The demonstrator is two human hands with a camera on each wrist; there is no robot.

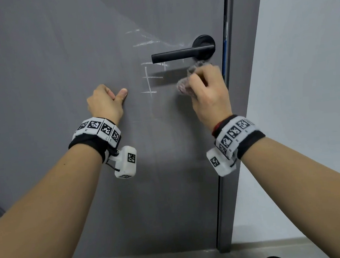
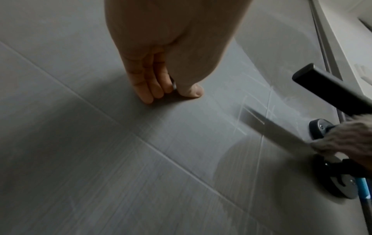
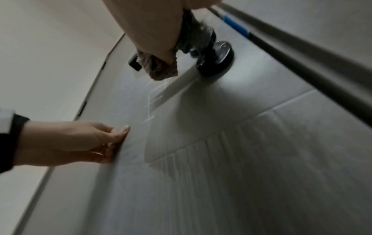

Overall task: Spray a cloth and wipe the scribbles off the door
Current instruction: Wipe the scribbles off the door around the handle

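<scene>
The left hand (image 1: 106, 102) rests on the grey door (image 1: 47, 77), well to the left of the door handle (image 1: 181, 53) and lower, its grip empty, fingers straight with tips and thumb pressing the panel. The right hand (image 1: 208, 92) sits just below the handle, its grip closed round a bunched grey cloth (image 1: 184, 86) against the door. White scribbles (image 1: 148, 79) lie left of the handle's tip, above and below it.
</scene>
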